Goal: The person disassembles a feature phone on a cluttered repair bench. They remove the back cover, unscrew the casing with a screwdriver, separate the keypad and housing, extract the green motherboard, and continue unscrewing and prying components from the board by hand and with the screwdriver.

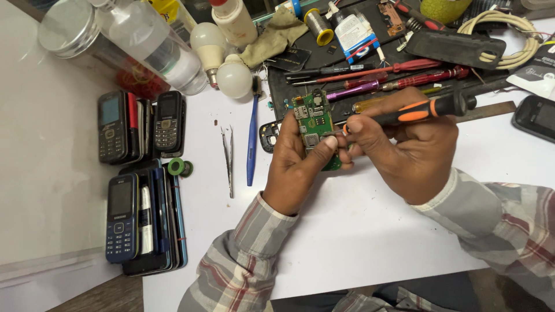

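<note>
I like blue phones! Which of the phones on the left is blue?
The blue keypad phone, on the stack nearest the person. The two keypad phones standing farther back are black.

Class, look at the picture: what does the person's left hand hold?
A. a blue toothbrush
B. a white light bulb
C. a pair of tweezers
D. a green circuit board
D: the left hand grips the green circuit board, while the right hand brings a black-and-orange screwdriver to it.

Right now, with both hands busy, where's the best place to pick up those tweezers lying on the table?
Pinch the tweezers around their middle, coming straight down from above. They lie flat and slim on the white table, pointing away from you, with bare surface either side, between the blue toothbrush and the stacked phones.
</note>
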The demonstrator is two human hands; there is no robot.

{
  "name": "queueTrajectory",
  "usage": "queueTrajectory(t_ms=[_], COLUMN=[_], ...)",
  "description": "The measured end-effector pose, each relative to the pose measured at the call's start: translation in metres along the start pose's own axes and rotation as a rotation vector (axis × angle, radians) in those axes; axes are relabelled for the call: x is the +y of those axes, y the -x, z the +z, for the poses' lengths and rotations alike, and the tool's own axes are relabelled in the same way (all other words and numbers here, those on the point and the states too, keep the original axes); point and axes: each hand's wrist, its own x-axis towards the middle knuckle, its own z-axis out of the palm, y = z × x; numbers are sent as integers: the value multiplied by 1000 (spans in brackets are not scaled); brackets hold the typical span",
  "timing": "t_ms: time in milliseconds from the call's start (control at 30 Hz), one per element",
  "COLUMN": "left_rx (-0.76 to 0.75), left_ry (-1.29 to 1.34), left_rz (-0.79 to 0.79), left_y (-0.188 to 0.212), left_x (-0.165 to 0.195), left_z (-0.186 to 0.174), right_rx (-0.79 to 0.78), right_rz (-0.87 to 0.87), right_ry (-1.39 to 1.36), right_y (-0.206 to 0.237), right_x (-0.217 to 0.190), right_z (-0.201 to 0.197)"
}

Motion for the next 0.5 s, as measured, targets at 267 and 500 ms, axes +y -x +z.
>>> queueTrajectory(t_ms=[267, 500], left_rx=[42, 53], left_ry=[-43, -79], left_rz=[13, 47], left_y=[-2, -1], left_x=[4, 2], left_z=[4, 4], right_rx=[-29, -14], right_rz=[123, 138], right_ry=[-156, -200], right_y=[-5, -6], right_x=[9, 5], right_z=[2, 3])
